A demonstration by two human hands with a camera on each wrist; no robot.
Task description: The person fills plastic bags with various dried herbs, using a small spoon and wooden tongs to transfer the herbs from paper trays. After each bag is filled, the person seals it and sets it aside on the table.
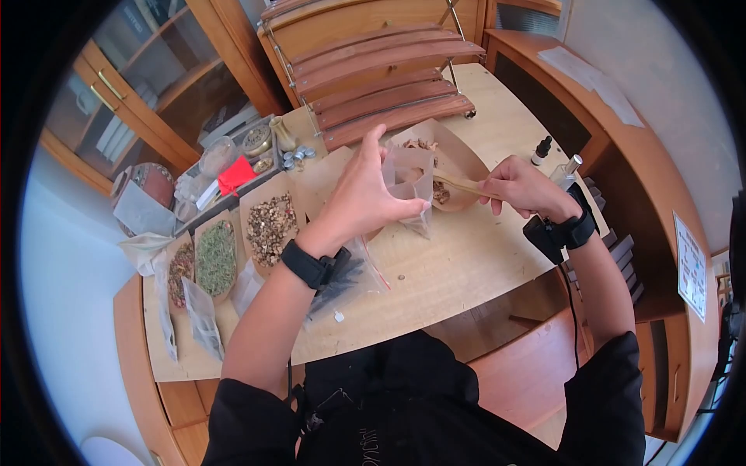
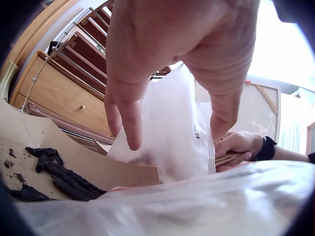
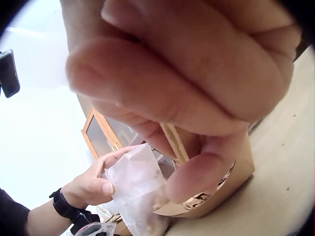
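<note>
A translucent pouch [image 1: 409,172] stands upright between the thumb and fingers of my left hand [image 1: 361,190], which curve round its sides; in the left wrist view the white pouch [image 2: 170,128] hangs below that hand [image 2: 182,54]. My right hand [image 1: 522,188] pinches the handle of a light wooden tool [image 1: 460,183], whose far end reaches the pouch's mouth. Behind lies a paper tray [image 1: 464,159] with brown dried pieces. In the right wrist view, curled fingers hold the wooden handle [image 3: 174,140] beside the pouch [image 3: 138,182]; the pouch's contents are blurred.
Paper trays of green herbs [image 1: 216,256] and chopped pieces [image 1: 269,225] stand at left, near a grey box with a red packet [image 1: 235,177]. A clear bag [image 1: 350,281] lies under my left forearm. A dropper bottle [image 1: 542,150] stands at right, a slatted rack [image 1: 388,101] behind.
</note>
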